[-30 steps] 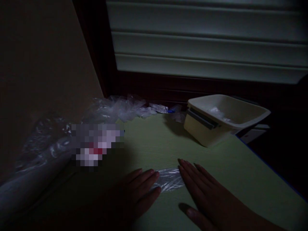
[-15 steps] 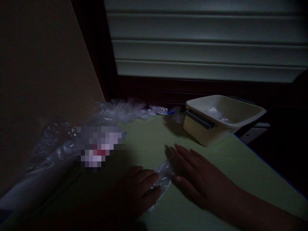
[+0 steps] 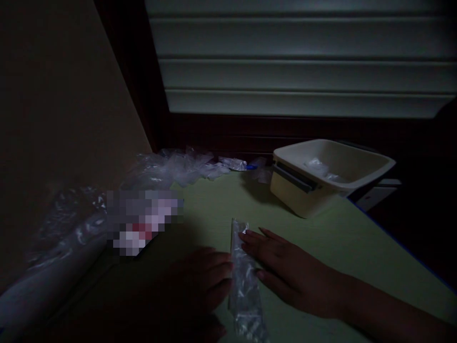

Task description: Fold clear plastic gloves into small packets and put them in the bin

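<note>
A narrow strip of clear, crinkled plastic lies lengthwise on the pale green tabletop, between my two hands. My right hand rests flat at its right side, fingers stretched out and fingertips on the film near its far end. On the other side, my left hand lies in deep shadow with its fingers extended, their tips touching the plastic's left edge. Neither hand is closed around the film.
A cream bin with dark handles holds some clear plastic. Crumpled clear bags lie along the back left edge. A pixelated item lies at left, beside a large plastic-wrapped bundle. Louvred panels stand behind.
The plastic strip has turned from slanted to nearly straight away from me, and more of it shows. My right hand has shifted slightly down and nearer, its fingertips now on the film.
</note>
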A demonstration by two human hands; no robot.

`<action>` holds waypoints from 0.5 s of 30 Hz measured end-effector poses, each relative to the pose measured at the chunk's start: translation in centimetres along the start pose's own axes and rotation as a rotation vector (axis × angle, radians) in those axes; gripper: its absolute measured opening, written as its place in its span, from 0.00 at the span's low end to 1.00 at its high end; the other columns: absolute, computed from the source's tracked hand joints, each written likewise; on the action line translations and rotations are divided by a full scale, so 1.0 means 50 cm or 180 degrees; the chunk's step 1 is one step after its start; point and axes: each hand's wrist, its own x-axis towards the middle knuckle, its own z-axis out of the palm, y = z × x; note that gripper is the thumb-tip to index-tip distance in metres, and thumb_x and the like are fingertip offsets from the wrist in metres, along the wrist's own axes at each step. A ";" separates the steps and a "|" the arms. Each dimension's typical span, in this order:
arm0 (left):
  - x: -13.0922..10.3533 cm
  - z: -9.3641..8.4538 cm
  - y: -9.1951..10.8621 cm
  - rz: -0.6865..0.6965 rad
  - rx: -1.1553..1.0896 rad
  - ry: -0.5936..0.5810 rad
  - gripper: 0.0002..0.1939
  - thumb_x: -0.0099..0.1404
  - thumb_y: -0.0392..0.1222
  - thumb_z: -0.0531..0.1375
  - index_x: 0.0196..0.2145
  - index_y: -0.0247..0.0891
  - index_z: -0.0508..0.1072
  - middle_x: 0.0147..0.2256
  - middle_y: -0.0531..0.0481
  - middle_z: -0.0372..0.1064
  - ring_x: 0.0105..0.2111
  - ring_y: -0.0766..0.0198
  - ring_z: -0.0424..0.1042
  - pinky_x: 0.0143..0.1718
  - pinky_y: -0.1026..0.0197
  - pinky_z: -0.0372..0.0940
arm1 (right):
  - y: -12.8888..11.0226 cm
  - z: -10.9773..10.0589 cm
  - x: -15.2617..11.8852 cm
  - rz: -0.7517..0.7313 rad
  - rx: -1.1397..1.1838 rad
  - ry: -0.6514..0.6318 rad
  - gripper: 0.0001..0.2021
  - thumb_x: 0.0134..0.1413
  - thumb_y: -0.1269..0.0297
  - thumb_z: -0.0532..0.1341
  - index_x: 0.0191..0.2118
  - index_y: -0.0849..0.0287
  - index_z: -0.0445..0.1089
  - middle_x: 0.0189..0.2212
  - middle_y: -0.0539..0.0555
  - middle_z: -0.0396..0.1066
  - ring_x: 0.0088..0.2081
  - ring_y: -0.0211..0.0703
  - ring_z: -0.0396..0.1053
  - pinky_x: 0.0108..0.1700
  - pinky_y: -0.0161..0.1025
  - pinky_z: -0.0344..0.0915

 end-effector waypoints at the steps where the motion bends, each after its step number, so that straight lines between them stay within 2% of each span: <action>1: -0.002 0.000 -0.003 0.0014 -0.0059 0.0001 0.18 0.72 0.46 0.47 0.53 0.32 0.61 0.53 0.41 0.64 0.57 0.57 0.58 0.59 0.56 0.51 | 0.000 0.002 0.000 -0.0014 -0.0030 0.0055 0.22 0.64 0.65 0.51 0.62 0.65 0.55 0.61 0.63 0.58 0.64 0.47 0.51 0.64 0.56 0.45; 5: -0.006 0.012 -0.007 0.0016 0.0004 0.0031 0.18 0.73 0.45 0.45 0.51 0.32 0.64 0.52 0.40 0.65 0.57 0.58 0.58 0.59 0.58 0.52 | -0.002 0.011 -0.003 -0.0097 -0.0010 0.0590 0.22 0.59 0.71 0.51 0.60 0.65 0.57 0.58 0.65 0.61 0.60 0.49 0.58 0.60 0.56 0.56; 8: -0.002 0.021 -0.003 -0.0090 0.0130 0.0080 0.14 0.71 0.39 0.46 0.47 0.33 0.67 0.48 0.42 0.68 0.53 0.58 0.63 0.56 0.58 0.56 | -0.005 0.012 -0.003 -0.0240 0.0150 0.0944 0.24 0.52 0.76 0.51 0.57 0.64 0.59 0.54 0.65 0.65 0.54 0.49 0.63 0.52 0.51 0.65; 12: 0.006 0.034 -0.003 -0.0160 0.0361 0.0072 0.09 0.63 0.29 0.53 0.40 0.33 0.70 0.43 0.45 0.71 0.46 0.59 0.68 0.51 0.59 0.61 | -0.018 0.009 -0.003 -0.0518 0.0300 0.0929 0.23 0.49 0.79 0.52 0.53 0.61 0.63 0.44 0.61 0.68 0.50 0.49 0.64 0.49 0.49 0.66; 15: 0.004 0.046 -0.007 -0.0099 0.0432 -0.0008 0.11 0.60 0.27 0.54 0.41 0.33 0.70 0.43 0.44 0.71 0.46 0.59 0.67 0.51 0.58 0.62 | -0.032 0.006 -0.004 -0.0626 0.0369 0.0731 0.20 0.50 0.79 0.53 0.50 0.62 0.65 0.41 0.59 0.68 0.47 0.47 0.64 0.49 0.47 0.65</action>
